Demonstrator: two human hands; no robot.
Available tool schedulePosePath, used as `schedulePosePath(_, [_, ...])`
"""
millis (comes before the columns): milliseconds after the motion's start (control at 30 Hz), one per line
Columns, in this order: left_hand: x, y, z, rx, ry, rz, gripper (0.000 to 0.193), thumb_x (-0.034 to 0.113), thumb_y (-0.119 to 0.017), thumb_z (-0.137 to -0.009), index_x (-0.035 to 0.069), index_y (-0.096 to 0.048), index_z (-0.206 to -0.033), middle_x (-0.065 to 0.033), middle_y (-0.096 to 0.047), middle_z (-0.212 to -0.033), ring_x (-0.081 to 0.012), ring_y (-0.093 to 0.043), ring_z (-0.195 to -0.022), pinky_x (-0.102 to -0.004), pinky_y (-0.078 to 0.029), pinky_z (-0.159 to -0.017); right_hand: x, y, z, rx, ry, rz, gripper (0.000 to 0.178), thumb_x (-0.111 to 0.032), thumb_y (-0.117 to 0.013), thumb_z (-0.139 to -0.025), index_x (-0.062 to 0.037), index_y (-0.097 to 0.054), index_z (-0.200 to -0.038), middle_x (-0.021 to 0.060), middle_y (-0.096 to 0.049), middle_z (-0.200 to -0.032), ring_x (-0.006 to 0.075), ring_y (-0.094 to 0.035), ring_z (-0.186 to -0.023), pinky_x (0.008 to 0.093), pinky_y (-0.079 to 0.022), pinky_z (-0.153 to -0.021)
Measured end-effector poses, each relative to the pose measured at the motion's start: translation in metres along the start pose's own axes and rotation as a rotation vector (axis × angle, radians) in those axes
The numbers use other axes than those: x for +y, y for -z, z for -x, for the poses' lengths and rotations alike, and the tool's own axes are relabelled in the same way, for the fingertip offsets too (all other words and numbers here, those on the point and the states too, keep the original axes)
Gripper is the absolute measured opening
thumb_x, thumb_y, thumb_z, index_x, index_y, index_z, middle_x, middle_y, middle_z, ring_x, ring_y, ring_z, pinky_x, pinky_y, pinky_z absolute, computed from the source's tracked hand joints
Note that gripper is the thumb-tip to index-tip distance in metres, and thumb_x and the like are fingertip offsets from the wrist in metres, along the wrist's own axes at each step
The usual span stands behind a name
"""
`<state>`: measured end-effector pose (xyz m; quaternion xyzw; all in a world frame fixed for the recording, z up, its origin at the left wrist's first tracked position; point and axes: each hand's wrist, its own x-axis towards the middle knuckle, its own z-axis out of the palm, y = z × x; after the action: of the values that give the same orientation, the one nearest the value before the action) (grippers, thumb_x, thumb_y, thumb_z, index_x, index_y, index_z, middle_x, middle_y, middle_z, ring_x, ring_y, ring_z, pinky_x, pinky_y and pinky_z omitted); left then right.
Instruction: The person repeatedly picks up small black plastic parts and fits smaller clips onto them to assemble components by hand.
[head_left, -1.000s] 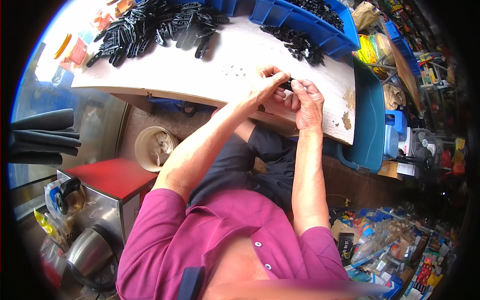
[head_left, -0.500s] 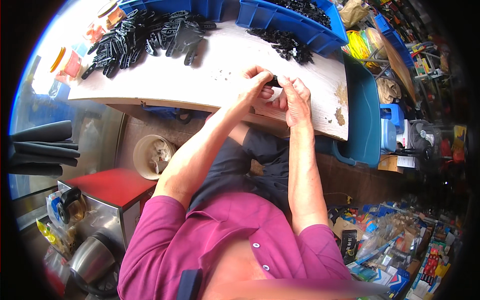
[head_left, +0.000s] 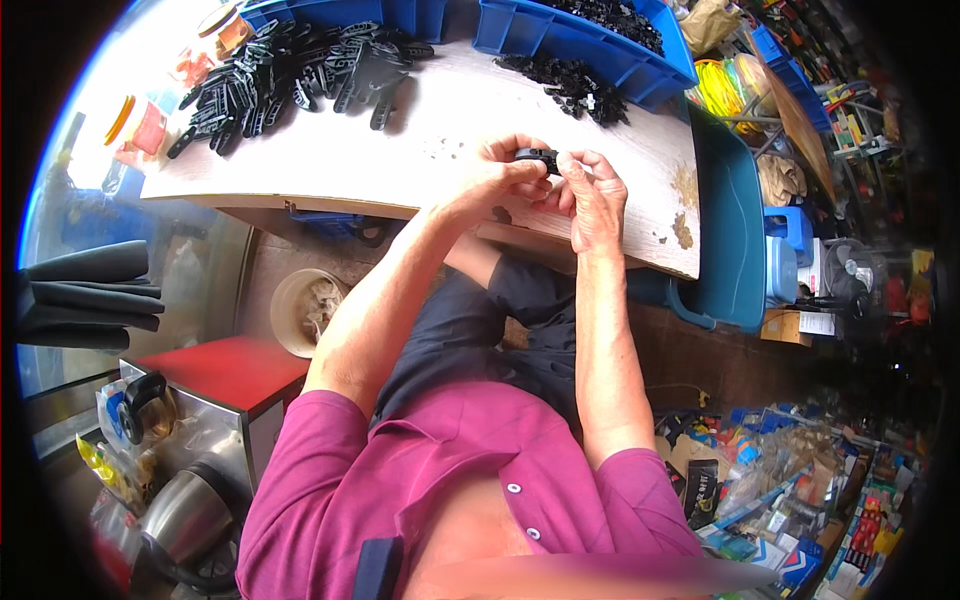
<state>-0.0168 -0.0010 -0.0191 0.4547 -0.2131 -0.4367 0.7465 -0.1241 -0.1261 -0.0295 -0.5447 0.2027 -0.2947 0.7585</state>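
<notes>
Above the near edge of the worktable (head_left: 400,165), both hands meet at a small, elongated black plastic part (head_left: 538,155). My left hand (head_left: 508,172) grips the part's left side between thumb and curled fingers. At its right end, my right hand (head_left: 594,195) pinches with thumb and forefinger; whether a separate small piece sits there is hidden. A heap of long black plastic parts (head_left: 265,85) lies at the far left of the table. Small black pieces (head_left: 575,88) are piled at the far right, in front of a blue bin (head_left: 590,45).
Another blue bin (head_left: 400,18) stands behind the long parts. A teal tub (head_left: 735,230) adjoins the table's right side. Below the table is a whitish bucket (head_left: 290,310); a red-topped cabinet (head_left: 220,370) stands at left. Orange-lidded jars (head_left: 140,125) sit at the table's left end.
The black part has turned between my fingers and more of its length shows. My left fingers have shifted slightly left along it. The right hand stays at its right end.
</notes>
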Motion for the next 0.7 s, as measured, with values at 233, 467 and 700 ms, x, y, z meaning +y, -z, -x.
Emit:
schedulePosePath(233, [0.002, -0.003, 0.001, -0.050, -0.018, -0.065, 0.029, 0.006, -0.067, -0.081, 0.002, -0.061, -0.109, -0.0007, -0.063, -0.077, -0.0070, -0.059, -0.070, -0.0211, -0.048, -0.068, 0.003, 0.004, 0.002, 0.016, 0.057, -0.096, 0.018, -0.012, -0.076, -0.081, -0.0032, -0.067, -0.093, 0.0017, -0.065, -0.072, 0.0063, -0.049, -0.050, 0.0194, -0.041, -0.050])
schedulePosePath(467, [0.004, -0.006, 0.002, -0.041, -0.023, -0.052, 0.029, 0.007, -0.068, -0.081, 0.001, -0.060, -0.108, -0.0015, -0.064, -0.078, -0.0074, -0.060, -0.070, -0.0213, -0.049, -0.067, 0.000, 0.005, 0.001, 0.016, 0.013, -0.035, 0.018, -0.012, -0.077, -0.080, -0.0032, -0.067, -0.093, 0.0020, -0.066, -0.075, 0.0061, -0.048, -0.049, 0.0194, -0.041, -0.050])
schedulePosePath(700, [0.002, -0.005, -0.001, -0.001, 0.000, -0.086, 0.028, 0.012, -0.068, -0.082, 0.001, -0.062, -0.106, -0.0030, -0.065, -0.079, -0.0075, -0.061, -0.068, -0.0205, -0.050, -0.065, -0.001, 0.005, -0.002, -0.007, 0.002, -0.020, 0.017, -0.012, -0.076, -0.081, -0.0032, -0.067, -0.093, 0.0035, -0.066, -0.076, 0.0063, -0.049, -0.050, 0.0191, -0.039, -0.049])
